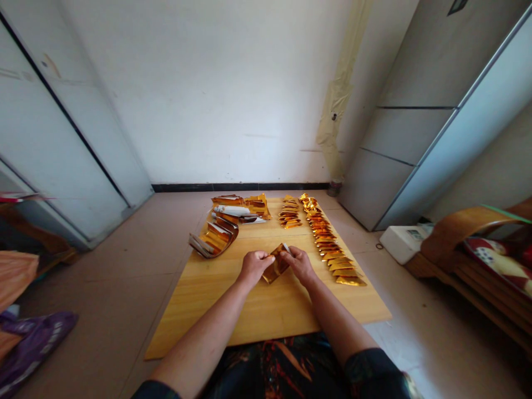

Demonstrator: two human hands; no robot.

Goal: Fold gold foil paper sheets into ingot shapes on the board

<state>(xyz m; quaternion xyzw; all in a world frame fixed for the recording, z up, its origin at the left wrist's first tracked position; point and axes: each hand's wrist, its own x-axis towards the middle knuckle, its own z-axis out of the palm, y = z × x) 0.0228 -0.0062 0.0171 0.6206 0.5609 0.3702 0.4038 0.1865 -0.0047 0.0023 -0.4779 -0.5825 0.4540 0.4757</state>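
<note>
Between my two hands, over the middle of the wooden board [208, 310], is a small gold foil packet [274, 271], tilted. My left hand [254, 267] pinches its upper left edge with thumb and fingers. On the other side, my right hand [300, 264] grips its upper right corner, where a small whitish strip shows. A long row of gold foil packets [326, 238] lies overlapped along the board's right side. Beside it runs a shorter row of packets [290, 213]. At the back left lie loose gold wrappers [218, 238] and a white tube-like thing [233, 210].
A white wall [208, 100] stands behind the board. Grey cabinet doors [62, 111] are at left, and a grey fridge [399, 133] at right. A white box [401, 244] and a wooden seat [457, 266] stand right. A purple bag [37, 343] lies left.
</note>
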